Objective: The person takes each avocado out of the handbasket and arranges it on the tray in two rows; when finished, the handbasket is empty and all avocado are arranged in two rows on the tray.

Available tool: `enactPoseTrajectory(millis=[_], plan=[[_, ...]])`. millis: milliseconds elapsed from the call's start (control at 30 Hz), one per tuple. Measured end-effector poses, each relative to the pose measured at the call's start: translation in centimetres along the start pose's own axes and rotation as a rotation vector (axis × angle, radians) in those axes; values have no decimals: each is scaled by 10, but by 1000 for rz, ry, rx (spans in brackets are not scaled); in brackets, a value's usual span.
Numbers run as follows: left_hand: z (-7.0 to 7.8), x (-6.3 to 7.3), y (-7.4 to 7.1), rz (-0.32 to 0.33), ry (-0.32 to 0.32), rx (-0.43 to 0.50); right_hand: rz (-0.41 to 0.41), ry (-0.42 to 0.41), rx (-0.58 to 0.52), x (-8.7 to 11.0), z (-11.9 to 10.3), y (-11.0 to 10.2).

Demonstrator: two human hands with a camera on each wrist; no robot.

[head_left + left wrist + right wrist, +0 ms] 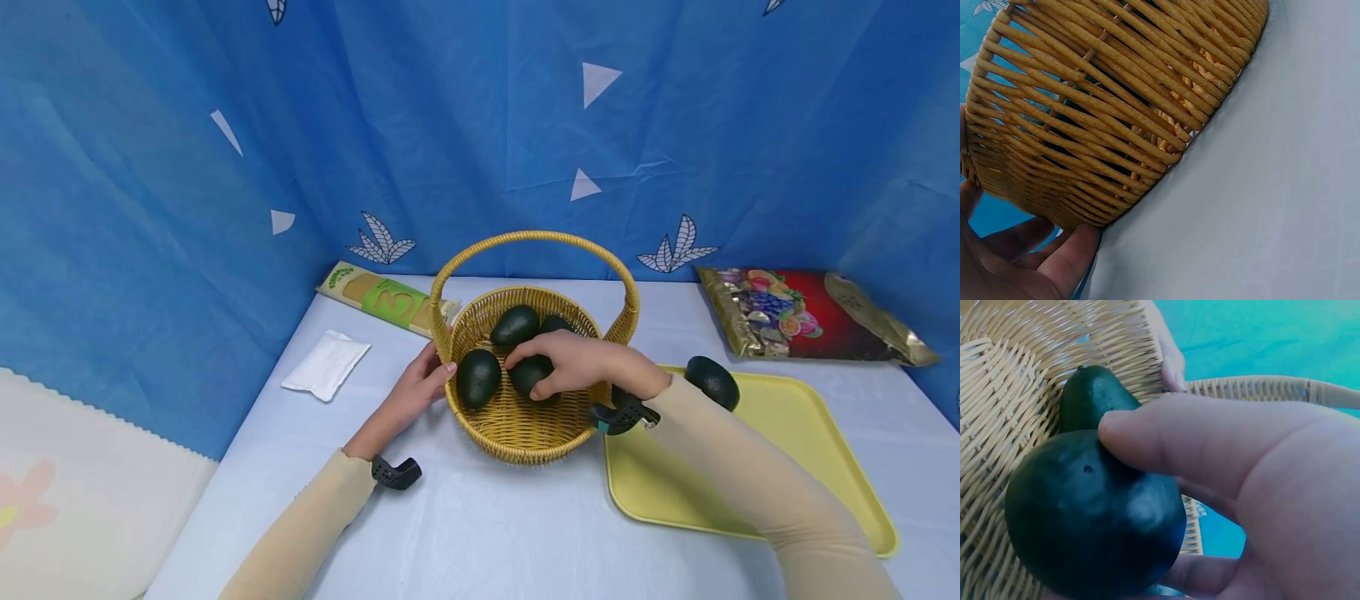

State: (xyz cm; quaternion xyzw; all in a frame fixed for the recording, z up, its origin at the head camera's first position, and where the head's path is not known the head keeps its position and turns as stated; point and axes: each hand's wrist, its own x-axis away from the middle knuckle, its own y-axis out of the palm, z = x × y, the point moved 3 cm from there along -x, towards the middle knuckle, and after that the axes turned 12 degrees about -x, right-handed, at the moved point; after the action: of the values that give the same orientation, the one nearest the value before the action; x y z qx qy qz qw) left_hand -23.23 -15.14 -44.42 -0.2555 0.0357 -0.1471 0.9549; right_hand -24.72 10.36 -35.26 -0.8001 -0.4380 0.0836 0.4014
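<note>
1. Near the middle of the counter (480, 533) sits a yellow wicker basket (525, 454), upright, its tall handle arching over the top.
2. Right hand (573, 362) is reaching over the basket's right side. Its grip is curled snugly round a dark green avocado (531, 380), thumb on one side and fingers on the other, so the gap is just as wide as the fruit. That avocado's inside the rim as seen from the head camera; can't tell if it's touching the bottom.
3. Left hand (418, 387) has hold of the basket's left side. Its grip is only partly closed, thumb up by the rim and fingers against the outside of the weave.
4. Other avocados in the basket: a left avocado (478, 379) close to the left hand's thumb, a back avocado (516, 326), and a half-hidden avocado (557, 322) just right of that one.
5. Over on the right there's a yellow tray (795, 450), with a tray avocado (712, 382) at its far edge. The right forearm crosses above the tray.
6. Rest of the stuff: a green packet (393, 302) behind the basket on the left, a white packet (326, 365) nearer the front, a red and gold bag (813, 317) back right, and a blue curtain (480, 150) behind everything.
</note>
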Motion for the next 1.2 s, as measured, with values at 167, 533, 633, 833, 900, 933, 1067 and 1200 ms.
enactPoseTrajectory(millis=[167,533,633,833,900,933,1067,1200], plan=[[1,0,1,0,3,4,29,-17,-31,13,0,-4],[-2,-1,2,-10,3,20,70,-23,-162,54,-5,-20],[-1,-1,2,-8,4,22,70,-31,-177,67,-6,-25],[-1,-1,2,-3,5,15,51,-32,-259,93,-4,-33],[-1,-2,2,-5,6,10,43,-24,-286,102,-2,-35],[-1,-2,2,-6,5,12,42,-19,-299,107,-1,-36],[-2,-2,1,-7,10,6,33,-25,-332,123,2,-37],[-2,-2,0,0,16,9,25,-12,-361,134,9,-37]])
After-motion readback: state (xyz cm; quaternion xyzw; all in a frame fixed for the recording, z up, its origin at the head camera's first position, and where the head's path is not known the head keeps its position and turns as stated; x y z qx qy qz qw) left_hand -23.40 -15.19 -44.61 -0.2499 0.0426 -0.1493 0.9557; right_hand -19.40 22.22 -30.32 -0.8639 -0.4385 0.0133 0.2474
